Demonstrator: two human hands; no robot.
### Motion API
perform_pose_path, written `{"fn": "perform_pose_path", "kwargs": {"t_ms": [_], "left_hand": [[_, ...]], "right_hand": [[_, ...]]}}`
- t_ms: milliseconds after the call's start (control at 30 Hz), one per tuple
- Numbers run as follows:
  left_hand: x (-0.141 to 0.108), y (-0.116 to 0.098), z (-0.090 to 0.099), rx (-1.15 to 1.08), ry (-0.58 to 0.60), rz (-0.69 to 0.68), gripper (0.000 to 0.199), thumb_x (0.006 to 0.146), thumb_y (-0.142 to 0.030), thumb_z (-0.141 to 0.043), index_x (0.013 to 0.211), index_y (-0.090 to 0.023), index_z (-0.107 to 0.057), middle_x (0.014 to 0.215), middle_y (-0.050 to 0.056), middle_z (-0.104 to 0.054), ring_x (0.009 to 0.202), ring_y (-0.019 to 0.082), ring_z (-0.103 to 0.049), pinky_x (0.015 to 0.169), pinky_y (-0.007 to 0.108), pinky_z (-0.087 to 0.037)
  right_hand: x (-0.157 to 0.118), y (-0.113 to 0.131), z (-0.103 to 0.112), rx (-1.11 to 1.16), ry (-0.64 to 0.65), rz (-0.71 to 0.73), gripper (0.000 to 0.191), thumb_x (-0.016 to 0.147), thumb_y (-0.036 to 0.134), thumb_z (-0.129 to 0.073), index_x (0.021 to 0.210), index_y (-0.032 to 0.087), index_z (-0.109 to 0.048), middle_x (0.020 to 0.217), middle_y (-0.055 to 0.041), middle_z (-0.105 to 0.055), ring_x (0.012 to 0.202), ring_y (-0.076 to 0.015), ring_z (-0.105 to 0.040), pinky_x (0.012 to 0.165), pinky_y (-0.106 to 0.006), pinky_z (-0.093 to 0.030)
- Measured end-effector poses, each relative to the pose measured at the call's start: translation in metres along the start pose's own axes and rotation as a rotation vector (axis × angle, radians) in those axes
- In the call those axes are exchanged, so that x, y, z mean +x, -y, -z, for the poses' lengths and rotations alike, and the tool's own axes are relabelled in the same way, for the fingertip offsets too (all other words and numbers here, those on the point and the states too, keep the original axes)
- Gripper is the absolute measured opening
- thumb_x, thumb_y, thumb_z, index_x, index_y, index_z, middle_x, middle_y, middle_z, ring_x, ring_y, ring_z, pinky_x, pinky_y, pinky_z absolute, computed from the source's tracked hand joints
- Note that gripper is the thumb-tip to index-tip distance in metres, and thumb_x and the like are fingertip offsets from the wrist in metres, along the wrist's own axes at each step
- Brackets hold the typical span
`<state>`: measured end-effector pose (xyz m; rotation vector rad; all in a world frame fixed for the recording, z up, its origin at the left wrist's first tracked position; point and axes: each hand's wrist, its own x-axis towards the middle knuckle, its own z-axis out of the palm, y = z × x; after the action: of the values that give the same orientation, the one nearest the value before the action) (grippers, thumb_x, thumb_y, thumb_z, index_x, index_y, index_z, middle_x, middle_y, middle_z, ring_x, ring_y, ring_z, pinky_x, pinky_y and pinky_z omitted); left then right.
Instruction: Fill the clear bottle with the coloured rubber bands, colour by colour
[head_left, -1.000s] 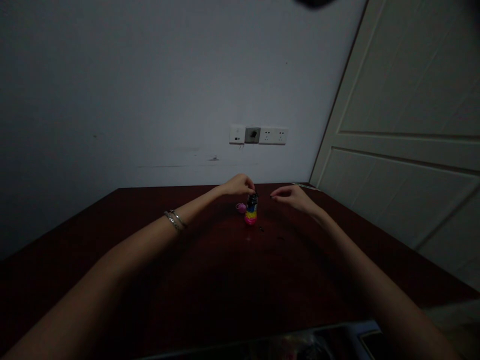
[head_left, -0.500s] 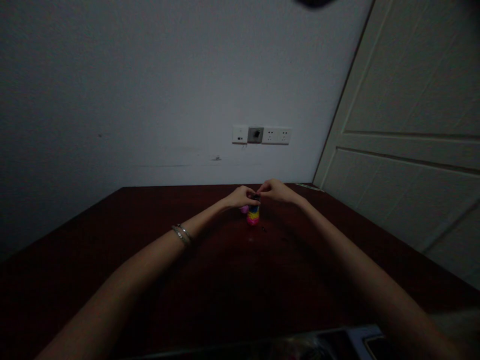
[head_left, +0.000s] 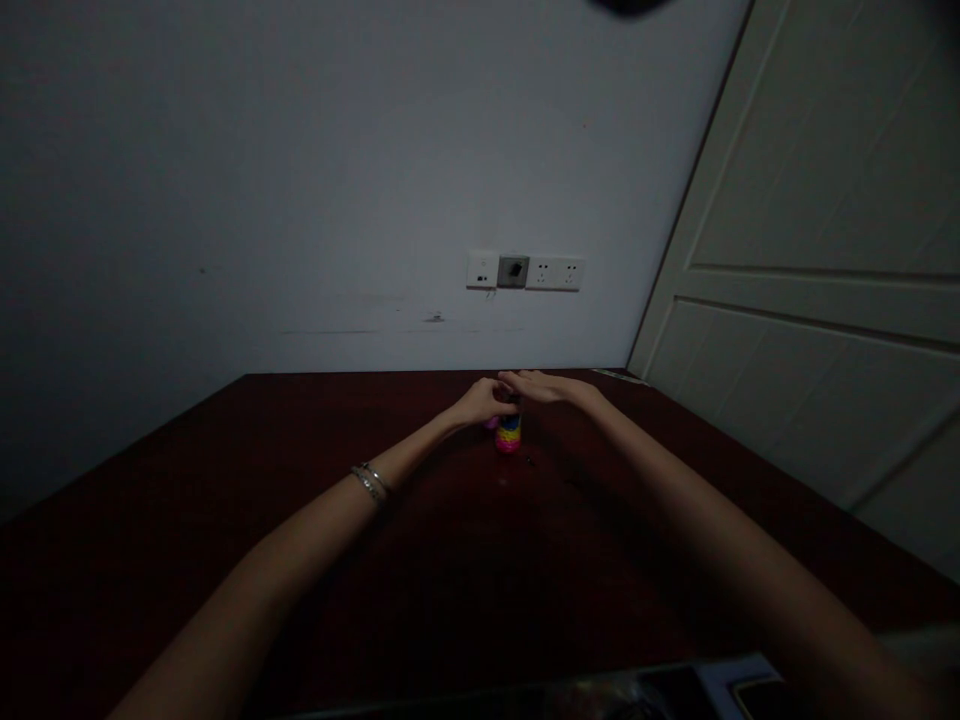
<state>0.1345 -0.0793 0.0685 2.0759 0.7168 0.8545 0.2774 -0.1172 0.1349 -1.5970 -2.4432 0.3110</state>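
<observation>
A small bottle-like container (head_left: 508, 437) stands upright on the dark red table, with bands of pink, yellow, blue and something dark stacked in it. My left hand (head_left: 484, 401), a silver bracelet on its wrist, is closed around the upper part. Flat over the top lies my right hand (head_left: 541, 386), its fingers stretched out to the left; they hide the container's mouth, and I cannot tell whether they press on it. Behind the container, partly covered by my left hand, shows a pinkish-purple thing (head_left: 490, 424). A tiny dark piece (head_left: 530, 461) is on the table just right of the base.
The dark red table (head_left: 420, 560) reaches back to a pale wall with a row of sockets (head_left: 541, 273). A panelled white door (head_left: 810, 300) borders the right side. At the near edge lies a glossy, dark, printed flat thing (head_left: 645, 690), cut off by the frame.
My right hand has gone from a fingertip pinch at the container's top to lying flat over it. My left hand stays around the container.
</observation>
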Motion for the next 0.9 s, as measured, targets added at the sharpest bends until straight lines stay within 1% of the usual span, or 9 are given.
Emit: {"fn": "perform_pose_path", "kwargs": {"t_ms": [100, 200, 300, 400, 500, 600, 667, 733, 900], "left_hand": [[-0.004, -0.001, -0.002, -0.022, -0.025, 0.013, 0.021, 0.062, -0.020, -0.067, 0.078, -0.007, -0.062, 0.066, 0.000, -0.055, 0.058, 0.007, -0.047, 0.056, 0.020, -0.039], [-0.006, 0.000, -0.004, -0.024, -0.048, 0.021, 0.029, 0.063, -0.026, -0.068, 0.085, -0.007, -0.062, 0.064, -0.002, -0.051, 0.055, 0.006, -0.044, 0.052, 0.019, -0.037], [-0.006, 0.004, -0.006, 0.036, -0.080, 0.035, 0.035, 0.062, -0.035, -0.069, 0.084, -0.008, -0.063, 0.060, -0.004, -0.046, 0.051, 0.006, -0.041, 0.048, 0.019, -0.034], [-0.006, 0.007, -0.007, 0.040, -0.082, 0.051, 0.037, 0.063, -0.038, -0.068, 0.083, -0.008, -0.063, 0.058, -0.005, -0.045, 0.049, 0.005, -0.041, 0.047, 0.019, -0.035], [-0.007, 0.005, -0.008, 0.021, -0.076, 0.062, 0.040, 0.063, -0.037, -0.068, 0.091, -0.008, -0.063, 0.060, -0.004, -0.048, 0.048, 0.005, -0.042, 0.047, 0.019, -0.037], [-0.010, 0.000, -0.009, 0.008, -0.087, 0.067, 0.040, 0.063, -0.033, -0.069, 0.094, -0.008, -0.063, 0.066, -0.001, -0.055, 0.052, 0.006, -0.046, 0.048, 0.019, -0.039], [-0.011, -0.001, -0.010, -0.023, -0.091, 0.076, 0.041, 0.064, -0.032, -0.069, 0.096, -0.007, -0.062, 0.071, 0.003, -0.059, 0.054, 0.007, -0.048, 0.049, 0.019, -0.040], [-0.012, -0.002, -0.011, -0.049, -0.097, 0.086, 0.042, 0.065, -0.032, -0.068, 0.097, -0.006, -0.062, 0.074, 0.005, -0.061, 0.055, 0.008, -0.050, 0.049, 0.019, -0.041], [-0.013, 0.001, -0.015, -0.134, -0.146, 0.072, 0.035, 0.064, -0.025, -0.069, 0.093, -0.007, -0.063, 0.083, 0.008, -0.064, 0.067, 0.011, -0.056, 0.060, 0.022, -0.046]], "right_hand": [[0.006, -0.006, -0.002, 0.070, 0.030, 0.044, 0.047, 0.086, 0.049, -0.031, 0.073, 0.017, -0.063, 0.067, -0.0072, -0.065, 0.065, -0.0180, -0.055, 0.064, -0.028, -0.040], [0.007, -0.009, 0.001, 0.105, -0.007, 0.068, 0.046, 0.086, 0.044, -0.031, 0.070, 0.016, -0.064, 0.065, -0.0062, -0.065, 0.062, -0.0168, -0.055, 0.062, -0.028, -0.041], [0.002, -0.006, 0.007, 0.126, -0.068, 0.032, 0.050, 0.088, 0.037, -0.026, 0.066, 0.013, -0.065, 0.071, -0.0089, -0.067, 0.066, -0.0180, -0.056, 0.066, -0.029, -0.042], [-0.005, -0.004, 0.016, 0.153, -0.103, 0.067, 0.052, 0.088, 0.030, -0.024, 0.067, 0.012, -0.068, 0.078, -0.0114, -0.069, 0.073, -0.0189, -0.058, 0.072, -0.028, -0.041], [-0.013, -0.011, 0.023, 0.131, -0.196, 0.107, 0.050, 0.086, 0.027, -0.024, 0.073, 0.010, -0.069, 0.080, -0.0108, -0.068, 0.075, -0.0185, -0.058, 0.073, -0.027, -0.040], [-0.026, -0.030, 0.019, 0.082, -0.301, 0.070, 0.040, 0.082, 0.029, -0.034, 0.076, 0.010, -0.069, 0.076, -0.0087, -0.067, 0.072, -0.0180, -0.057, 0.069, -0.027, -0.041], [-0.040, -0.044, 0.009, 0.072, -0.263, 0.027, 0.029, 0.075, 0.027, -0.046, 0.080, 0.010, -0.068, 0.075, -0.0070, -0.066, 0.069, -0.0176, -0.057, 0.066, -0.027, -0.041], [-0.056, -0.057, -0.007, 0.098, -0.156, -0.004, 0.024, 0.067, 0.021, -0.052, 0.083, 0.012, -0.067, 0.078, -0.0062, -0.066, 0.070, -0.0173, -0.058, 0.066, -0.027, -0.043], [-0.090, -0.071, -0.051, 0.208, 0.125, -0.076, 0.032, 0.058, 0.018, -0.061, 0.090, 0.015, -0.064, 0.087, -0.0054, -0.065, 0.075, -0.0171, -0.058, 0.066, -0.026, -0.044]]}}
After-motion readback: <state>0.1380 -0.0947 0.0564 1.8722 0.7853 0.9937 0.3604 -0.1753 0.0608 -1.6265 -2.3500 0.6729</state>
